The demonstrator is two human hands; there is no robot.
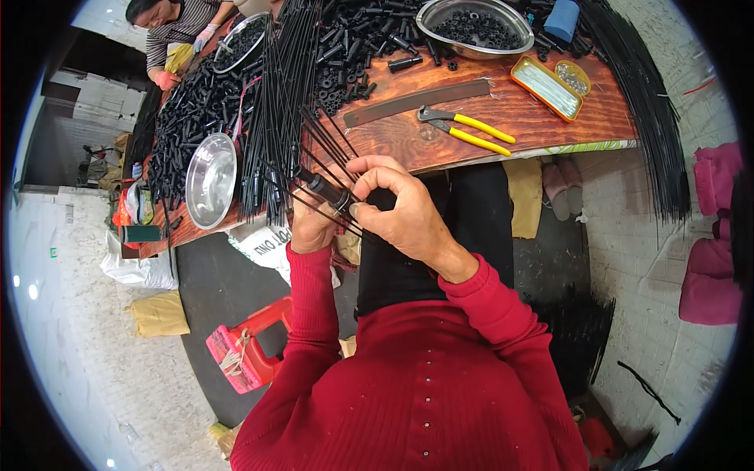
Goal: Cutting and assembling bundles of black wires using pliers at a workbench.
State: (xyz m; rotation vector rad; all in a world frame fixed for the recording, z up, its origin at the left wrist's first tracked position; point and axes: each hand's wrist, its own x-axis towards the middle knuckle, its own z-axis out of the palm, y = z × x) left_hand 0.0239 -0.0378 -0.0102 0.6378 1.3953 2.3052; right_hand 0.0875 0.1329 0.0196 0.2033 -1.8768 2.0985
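Both my hands are together in front of the table's near edge. My left hand is wrapped round a black tubular plastic fitting with several thin black rods fanning out around it. From the right, my right hand pinches at the near end of the same fitting, thumb and forefinger closed on the rod ends. What exactly lies between those fingertips is hidden. Just beyond, a long bundle of thin black rods rests across the table.
On the wooden table are yellow-handled pincers, a flat metal bar, a yellow tray of pins, heaped black fittings and a steel bowl. Another person works far left. A red stool stands below left.
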